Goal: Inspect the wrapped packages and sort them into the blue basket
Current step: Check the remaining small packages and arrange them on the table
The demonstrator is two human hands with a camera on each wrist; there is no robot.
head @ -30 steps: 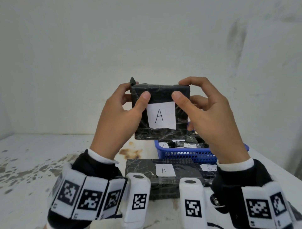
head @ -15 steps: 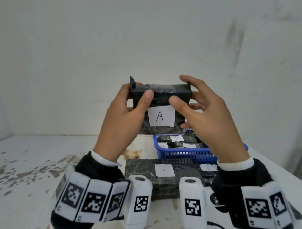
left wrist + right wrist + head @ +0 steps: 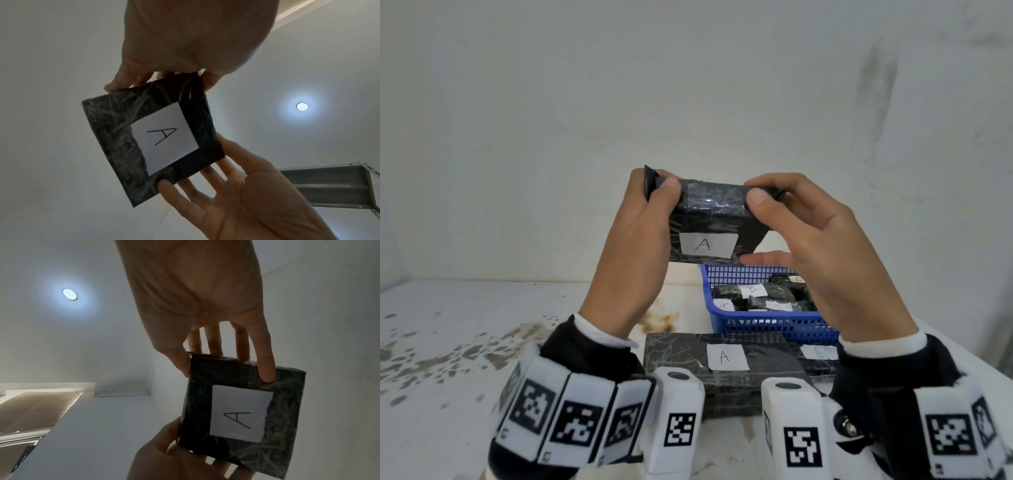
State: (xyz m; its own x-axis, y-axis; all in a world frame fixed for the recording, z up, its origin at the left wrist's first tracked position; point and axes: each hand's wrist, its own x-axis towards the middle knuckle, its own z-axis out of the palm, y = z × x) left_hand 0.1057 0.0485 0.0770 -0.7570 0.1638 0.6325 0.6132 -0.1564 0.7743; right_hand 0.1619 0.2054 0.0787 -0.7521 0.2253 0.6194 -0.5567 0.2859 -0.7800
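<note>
Black wrapped package (image 3: 717, 219), label "A", held up above the table (image 3: 465, 342).
Left hand (image 3: 635, 240) and right hand (image 3: 815, 246) fingers pinch its ends; blue basket (image 3: 774, 325) below, toward right edge.

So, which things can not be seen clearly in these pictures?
- Far face of the held A package: turned away in all views.
- Basket labels: head view, small, partly covered by right hand.
- Table package label: head view, faint, cut by right sleeve.

Held package (image 3: 717, 219) and table package (image 3: 722, 370) read "A"; one basket package (image 3: 751, 290) perhaps "B".
</note>
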